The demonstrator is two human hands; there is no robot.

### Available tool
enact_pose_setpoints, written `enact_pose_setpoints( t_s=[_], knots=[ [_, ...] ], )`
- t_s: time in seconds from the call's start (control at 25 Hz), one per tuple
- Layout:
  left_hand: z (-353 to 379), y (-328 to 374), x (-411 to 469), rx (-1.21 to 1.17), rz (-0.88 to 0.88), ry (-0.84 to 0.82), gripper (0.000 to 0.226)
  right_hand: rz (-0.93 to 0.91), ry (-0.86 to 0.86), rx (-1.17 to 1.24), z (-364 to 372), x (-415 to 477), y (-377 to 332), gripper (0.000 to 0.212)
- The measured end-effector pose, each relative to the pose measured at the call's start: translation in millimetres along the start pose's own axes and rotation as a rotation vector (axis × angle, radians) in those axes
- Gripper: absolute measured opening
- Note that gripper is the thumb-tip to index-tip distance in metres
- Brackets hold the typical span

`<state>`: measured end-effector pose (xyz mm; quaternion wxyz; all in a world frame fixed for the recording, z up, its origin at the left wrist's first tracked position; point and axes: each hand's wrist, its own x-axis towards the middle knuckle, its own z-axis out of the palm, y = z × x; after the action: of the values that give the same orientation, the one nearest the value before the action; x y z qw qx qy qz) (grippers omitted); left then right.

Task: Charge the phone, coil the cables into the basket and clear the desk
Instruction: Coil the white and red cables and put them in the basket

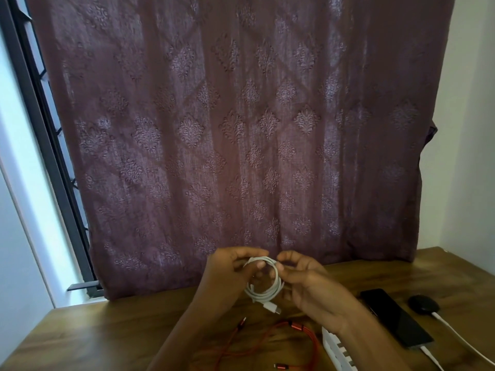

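Grip: left hand and right hand in a pinch on white cable coil, over red cable.

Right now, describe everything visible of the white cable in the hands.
The white cable is a smooth, plastic-looking cord wound into a round coil of several loops, held above the wooden desk with its opening facing the camera. The left hand grips its left side; the right hand pinches its upper right. One end hangs below the coil, ending in a white plug with a metal tip.
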<state>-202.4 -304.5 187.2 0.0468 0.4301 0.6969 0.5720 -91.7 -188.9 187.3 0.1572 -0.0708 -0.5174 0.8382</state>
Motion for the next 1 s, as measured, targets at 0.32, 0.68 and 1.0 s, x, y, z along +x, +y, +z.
enact_pose_setpoints(
  t_s=[0.32,0.68,1.0],
  knots=[
    [6.4,2.3,-6.8,0.140,0.087,0.308,0.017,-0.338,0.307,-0.638,8.1,-4.5,16.1,0.013],
    [5.8,-0.2,-9.4,0.391,0.429,0.318,0.021,0.110,0.099,-0.187,-0.9,-3.3,-20.0,0.018],
    [12.6,0.2,-11.5,-0.122,-0.116,0.174,0.016,-0.168,0.167,-0.491,-6.5,-2.7,-11.9,0.016]
  ],
)
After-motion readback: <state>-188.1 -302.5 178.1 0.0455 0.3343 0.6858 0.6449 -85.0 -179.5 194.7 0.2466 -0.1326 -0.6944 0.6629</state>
